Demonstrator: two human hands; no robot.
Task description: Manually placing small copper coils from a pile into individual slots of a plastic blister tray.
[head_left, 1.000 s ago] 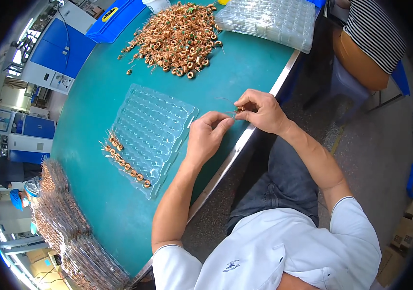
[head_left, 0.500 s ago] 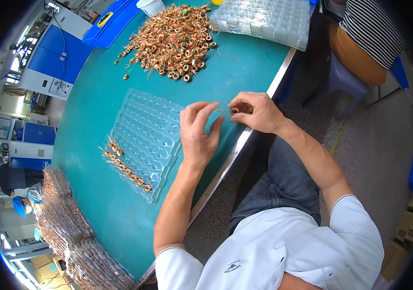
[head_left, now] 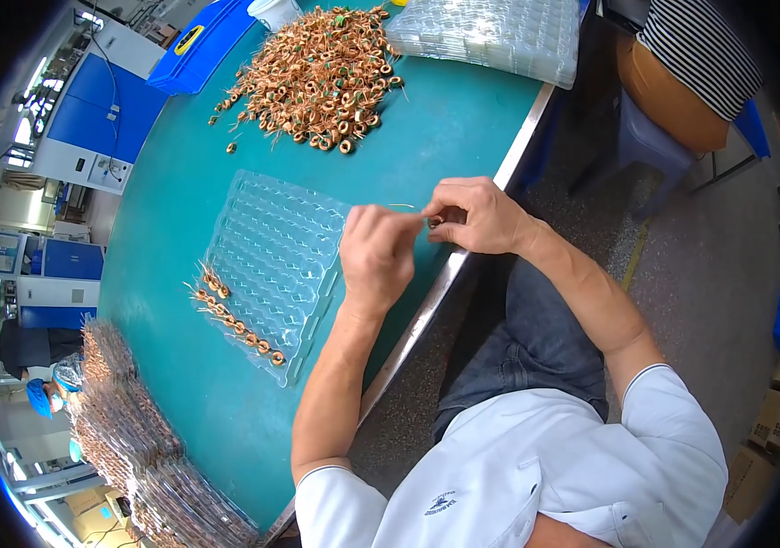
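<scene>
I'm seeing teal green right across the table (head_left: pixel 166 237), copper-orange on the coils (head_left: pixel 317 82) with flecks of green among them, a see-through tray (head_left: pixel 276 228), bright blue on the bin (head_left: pixel 216 46), white for the bucket (head_left: pixel 275 13) and the shirt (head_left: pixel 509 457), dark grey trousers (head_left: pixel 541 338), and there, black-and-white stripes on a top (head_left: pixel 702 59)

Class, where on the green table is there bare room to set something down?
Bare tabletop shows between the coil heap, clear plastic stack and right hand, and between the single tray and the layered stacks at lower left. Crowded: the far end, around the heap and blue bin.
</scene>
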